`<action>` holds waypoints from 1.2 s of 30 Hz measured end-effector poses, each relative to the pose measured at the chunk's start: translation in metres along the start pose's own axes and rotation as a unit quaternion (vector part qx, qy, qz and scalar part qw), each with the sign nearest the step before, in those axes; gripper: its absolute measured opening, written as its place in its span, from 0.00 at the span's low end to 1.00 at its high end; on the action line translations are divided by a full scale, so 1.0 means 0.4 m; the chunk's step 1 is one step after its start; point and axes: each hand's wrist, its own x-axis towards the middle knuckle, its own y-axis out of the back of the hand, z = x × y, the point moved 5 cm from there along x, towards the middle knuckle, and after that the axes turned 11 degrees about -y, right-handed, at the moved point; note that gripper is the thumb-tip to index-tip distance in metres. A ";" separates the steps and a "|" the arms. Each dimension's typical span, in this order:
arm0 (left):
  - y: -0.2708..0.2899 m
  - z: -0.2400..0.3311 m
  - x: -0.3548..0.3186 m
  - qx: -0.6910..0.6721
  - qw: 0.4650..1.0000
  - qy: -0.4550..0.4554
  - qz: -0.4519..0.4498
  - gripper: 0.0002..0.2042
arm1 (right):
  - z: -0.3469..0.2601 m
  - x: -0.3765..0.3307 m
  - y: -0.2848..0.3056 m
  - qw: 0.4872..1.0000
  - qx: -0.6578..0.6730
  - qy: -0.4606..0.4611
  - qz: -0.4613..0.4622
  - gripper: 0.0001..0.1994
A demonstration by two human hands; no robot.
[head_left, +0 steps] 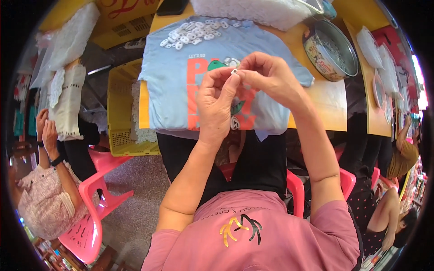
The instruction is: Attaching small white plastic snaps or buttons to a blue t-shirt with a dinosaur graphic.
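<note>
My left hand (212, 99) pinches a small white plastic piece (234, 72) with a dark opening between thumb and forefinger. Against its right side my right hand (273, 77) has its thumb and fingertips closed, so both hands grip the piece just above the tabletop. Under them a light blue T-shirt (167, 86) with red and green print covers the table. A heap of small white oval pieces (192, 34) with dark holes lies on its far left part. A few similar white pieces (232, 61) show just beyond my fingers, and one white piece (234, 123) lies at the near edge.
A round tin (312, 54) stands on the table (332, 99) at the right. White plastic packing (253, 12) and a dark flat object (172, 6) lie at the back. A yellow crate (120, 108) is at the left. Another person (49, 194) sits by a pink chair (95, 217).
</note>
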 end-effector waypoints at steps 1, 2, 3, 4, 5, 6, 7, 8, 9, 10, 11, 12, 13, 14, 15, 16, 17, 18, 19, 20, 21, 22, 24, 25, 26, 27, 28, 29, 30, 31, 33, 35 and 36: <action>0.005 -0.002 -0.002 0.029 1.000 0.003 0.010 0.07 | 0.007 -0.010 0.003 1.000 -0.005 0.002 0.011 0.08; 0.002 -0.001 -0.005 0.027 1.000 0.007 0.004 0.07 | 0.017 -0.022 0.000 1.000 -0.004 0.001 0.018 0.08; -0.005 0.004 -0.009 0.016 1.000 0.010 -0.009 0.07 | 0.024 -0.035 -0.001 0.999 -0.003 0.023 0.048 0.07; -0.011 0.008 -0.010 0.003 1.000 0.010 -0.022 0.07 | 0.029 -0.047 0.001 0.996 -0.003 0.045 0.078 0.07; -0.012 0.004 -0.013 0.018 0.999 0.011 -0.039 0.07 | 0.039 -0.058 0.001 0.994 0.008 0.060 0.096 0.06; -0.013 0.002 -0.013 0.015 0.999 0.011 -0.044 0.07 | 0.046 -0.067 0.002 0.993 0.007 0.061 0.102 0.06; -0.012 0.003 -0.016 0.021 0.998 0.009 -0.059 0.07 | 0.050 -0.077 0.002 0.990 0.016 0.080 0.111 0.06; -0.014 0.003 -0.018 0.027 0.997 0.007 -0.074 0.07 | 0.052 -0.087 -0.001 0.987 0.024 0.099 0.121 0.06; -0.015 0.003 -0.018 0.030 0.997 0.008 -0.075 0.06 | 0.060 -0.092 -0.007 0.985 0.050 0.098 0.133 0.05; -0.015 0.004 -0.019 0.029 0.997 0.010 -0.076 0.06 | 0.065 -0.096 -0.007 0.985 0.050 0.098 0.135 0.05; -0.015 0.006 -0.019 0.032 0.996 0.010 -0.081 0.06 | 0.057 -0.106 -0.006 0.977 -0.007 0.145 0.158 0.05; -0.014 0.006 -0.019 0.035 0.996 0.010 -0.086 0.06 | 0.048 -0.115 -0.005 0.963 -0.064 0.192 0.180 0.05; -0.013 0.007 -0.017 0.052 0.994 0.006 -0.091 0.05 | 0.037 -0.122 0.004 0.953 -0.090 0.208 0.200 0.05; -0.013 0.004 -0.018 0.054 0.995 0.009 -0.089 0.05 | 0.037 -0.124 0.018 0.954 -0.088 0.205 0.199 0.05; -0.014 0.006 -0.019 0.031 0.996 -0.009 -0.088 0.05 | 0.037 -0.132 0.039 0.936 -0.152 0.209 0.241 0.05; -0.018 0.008 -0.017 0.006 0.996 -0.027 -0.089 0.05 | 0.032 -0.140 0.062 0.910 -0.216 0.213 0.283 0.06; -0.015 0.006 -0.015 0.007 0.996 -0.025 -0.088 0.05 | 0.032 -0.141 0.083 0.897 -0.242 0.211 0.303 0.05; -0.012 0.005 -0.013 -0.002 0.996 -0.029 -0.089 0.04 | 0.033 -0.137 0.104 0.898 -0.241 0.209 0.303 0.05; -0.010 0.003 -0.013 -0.011 0.995 -0.032 -0.089 0.04 | 0.032 -0.137 0.124 0.880 -0.288 0.205 0.318 0.04; -0.007 -0.001 -0.012 -0.011 0.996 -0.028 -0.088 0.04 | 0.032 -0.137 0.142 0.859 -0.334 0.200 0.333 0.04; -0.004 0.001 -0.010 -0.015 0.996 -0.041 -0.080 0.04 | 0.034 -0.136 0.154 0.849 -0.359 0.199 0.334 0.03; -0.001 0.002 -0.008 -0.019 0.996 -0.054 -0.073 0.04 | 0.036 -0.137 0.166 0.850 -0.359 0.196 0.333 0.03; 0.004 0.002 -0.007 -0.025 0.995 -0.052 -0.078 0.05 | 0.039 -0.137 0.167 0.829 -0.416 0.217 0.303 0.05; 0.004 0.001 -0.006 -0.032 0.995 -0.052 -0.083 0.06 | 0.043 -0.138 0.171 0.830 -0.416 0.214 0.303 0.05; 0.005 0.000 -0.006 -0.032 0.995 -0.049 -0.083 0.06 | 0.046 -0.138 0.170 0.821 -0.434 0.220 0.299 0.05; 0.004 0.000 -0.005 -0.034 0.994 -0.049 -0.088 0.06 | 0.048 -0.139 0.168 0.811 -0.452 0.226 0.294 0.05; 0.004 0.001 -0.005 -0.035 0.994 -0.049 -0.093 0.06 | 0.048 -0.136 0.168 0.812 -0.452 0.224 0.293 0.05; 0.003 0.002 -0.004 -0.035 0.994 -0.047 -0.092 0.06 | 0.044 -0.133 0.164 0.809 -0.454 0.228 0.294 0.05; 0.003 0.003 -0.003 -0.039 0.995 -0.041 -0.086 0.05 | 0.042 -0.130 0.160 0.806 -0.457 0.232 0.296 0.06; 0.004 0.004 -0.003 -0.044 0.995 -0.035 -0.080 0.05 | 0.043 -0.125 0.156 0.807 -0.457 0.230 0.295 0.06; 0.005 0.004 -0.003 -0.039 0.995 -0.037 -0.083 0.05 | 0.044 -0.119 0.149 0.798 -0.466 0.239 0.297 0.06; 0.005 0.005 -0.003 -0.035 0.995 -0.040 -0.085 0.05 | 0.045 -0.121 0.148 0.801 -0.464 0.231 0.300 0.06; 0.005 0.004 -0.003 -0.034 0.995 -0.037 -0.083 0.05 | 0.047 -0.122 0.148 0.802 -0.463 0.225 0.303 0.06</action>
